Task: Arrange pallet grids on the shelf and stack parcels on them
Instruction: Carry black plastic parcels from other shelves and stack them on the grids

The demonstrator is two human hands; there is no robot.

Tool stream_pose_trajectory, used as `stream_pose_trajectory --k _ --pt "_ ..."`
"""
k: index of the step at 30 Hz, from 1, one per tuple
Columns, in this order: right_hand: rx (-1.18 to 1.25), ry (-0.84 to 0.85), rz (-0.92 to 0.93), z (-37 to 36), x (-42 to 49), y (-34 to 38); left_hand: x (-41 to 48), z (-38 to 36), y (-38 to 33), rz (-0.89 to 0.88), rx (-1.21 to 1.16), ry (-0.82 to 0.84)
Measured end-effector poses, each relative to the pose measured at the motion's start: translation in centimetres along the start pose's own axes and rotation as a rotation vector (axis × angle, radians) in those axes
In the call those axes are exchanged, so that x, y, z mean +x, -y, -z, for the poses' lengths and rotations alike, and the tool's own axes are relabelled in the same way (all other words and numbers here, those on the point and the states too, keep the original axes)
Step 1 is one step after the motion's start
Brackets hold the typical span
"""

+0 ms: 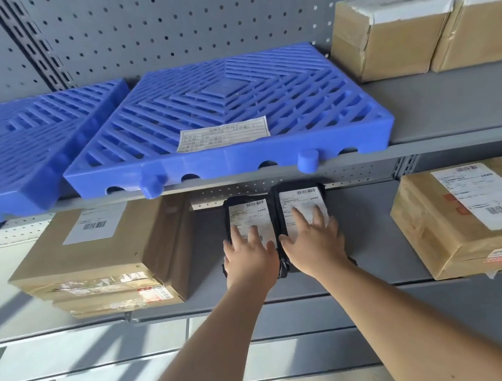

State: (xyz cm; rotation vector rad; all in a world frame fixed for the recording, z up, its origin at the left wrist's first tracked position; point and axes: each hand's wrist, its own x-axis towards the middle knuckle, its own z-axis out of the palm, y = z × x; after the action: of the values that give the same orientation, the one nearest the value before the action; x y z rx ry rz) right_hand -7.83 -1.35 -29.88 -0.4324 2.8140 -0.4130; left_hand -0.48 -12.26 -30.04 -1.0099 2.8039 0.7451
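Two blue pallet grids lie on the upper shelf: one point(225, 116) in the middle with a paper label, another point(24, 143) at the left, their edges meeting. On the lower shelf two black parcels with white labels lie side by side. My left hand point(249, 251) rests flat on the left black parcel point(247, 215). My right hand point(314, 239) lies flat on the right black parcel point(300, 201). Fingers of both hands are spread over the labels; whether they grip the parcels is unclear.
Two brown cartons point(387, 32) stand at the upper shelf's right. On the lower shelf point(210, 291) a stack of flat cartons point(97, 255) sits left of the black parcels and a taped carton point(470, 216) right of them. A perforated grey back panel point(168, 21) closes the rear.
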Motion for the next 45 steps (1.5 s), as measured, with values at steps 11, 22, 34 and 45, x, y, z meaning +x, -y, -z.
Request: stream_pose_trajectory --k 11,22,34,45 --pt "0.008 0.009 -0.056 -0.1 0.9 -1.7 2.1 -1.9 -0.5 0.056 0.114 0.064" --pt "-0.032 0.062 -0.106 0.9 -1.4 -2.5 0.4 -0.1 0.2 0.098 0.189 0.172" --pt "-0.033 0.072 -0.162 6.2 -9.0 -0.6 -6.6 6.0 -0.1 0.030 0.166 0.179" --pt "0.006 0.013 -0.089 10.4 -19.7 -0.8 -17.6 10.9 0.4 0.027 0.147 0.058"
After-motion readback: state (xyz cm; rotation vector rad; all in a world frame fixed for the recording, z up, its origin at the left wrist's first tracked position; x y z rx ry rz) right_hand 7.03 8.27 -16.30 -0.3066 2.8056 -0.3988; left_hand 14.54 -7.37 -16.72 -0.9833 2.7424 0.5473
